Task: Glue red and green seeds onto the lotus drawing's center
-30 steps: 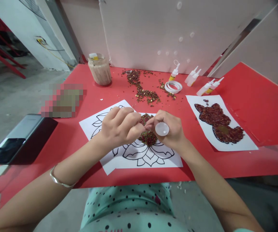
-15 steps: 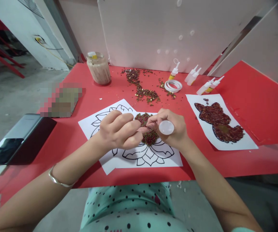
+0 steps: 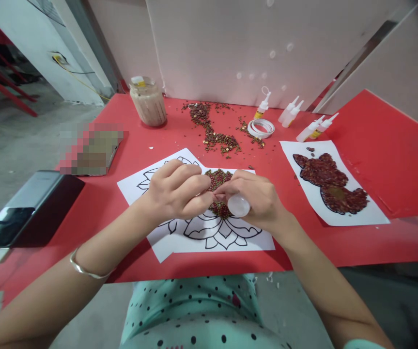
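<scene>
My right hand (image 3: 261, 196) is wrapped round a small translucent glue bottle (image 3: 239, 205), its round base turned up toward me. Fingers curled, my left hand (image 3: 179, 189) is closed, and its thumb and fingertips meet those of my right hand. Whatever they pinch there is hidden. Both hands are over a white sheet with a black flower outline (image 3: 226, 235). Green and red beans (image 3: 219, 178) cover the flower's middle, partly behind my fingers. A second outlined sheet (image 3: 131, 186) lies under the first, to the left.
Loose beans (image 3: 209, 128) are scattered at the back, near a cloudy jar (image 3: 148, 104) and a tape roll (image 3: 260, 129). Several glue bottles (image 3: 290, 114) stand behind. On the right lies a bean-covered picture (image 3: 330, 182); on the left, a dark phone-like device (image 3: 30, 208).
My right hand has turned over and shifted slightly left and down with the bottle. My left hand has moved a little, its fingertips now close against the right ones.
</scene>
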Motion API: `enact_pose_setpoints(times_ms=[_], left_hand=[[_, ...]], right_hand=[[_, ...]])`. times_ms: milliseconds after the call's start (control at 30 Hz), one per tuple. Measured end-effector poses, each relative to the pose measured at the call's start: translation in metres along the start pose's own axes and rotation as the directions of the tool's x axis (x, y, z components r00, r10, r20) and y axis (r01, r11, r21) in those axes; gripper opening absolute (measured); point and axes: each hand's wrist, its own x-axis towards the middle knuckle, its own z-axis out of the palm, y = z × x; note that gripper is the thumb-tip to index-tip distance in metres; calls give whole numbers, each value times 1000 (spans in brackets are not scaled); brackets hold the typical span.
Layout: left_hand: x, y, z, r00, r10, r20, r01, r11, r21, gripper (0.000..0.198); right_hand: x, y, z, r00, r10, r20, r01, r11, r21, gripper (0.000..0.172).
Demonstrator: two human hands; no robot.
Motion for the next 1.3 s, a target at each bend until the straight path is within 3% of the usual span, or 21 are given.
enact_pose_setpoints(times_ms=[167, 567, 767, 933, 1167, 1300], left_hand=[[0, -1, -1, 997, -15, 80, 11, 999, 53, 25], [0, 2, -1, 999, -6, 46, 7, 1000, -25, 25], [-1, 1, 0, 999, -3, 46, 1, 1000, 30, 25], [0, -1, 0, 998, 13, 60, -17, 996, 83, 23], [1, -1, 0, 998, 2, 69, -3, 1000, 26, 22], [0, -1, 1, 998, 3, 56, -2, 1000, -15, 24]], right_hand=[[-2, -1, 3, 998, -44, 35, 46, 996, -76, 6], [0, 0, 3, 999, 7, -53, -6, 1000, 20, 5], [3, -1, -5, 999, 36, -30, -32, 991, 132, 5], [2, -1, -4, 1000, 13, 9, -14, 995, 101, 4], [3, -3, -2, 998, 32, 51, -35, 997, 64, 7], [3, -4, -5, 996, 50, 79, -59, 990, 124, 6]])
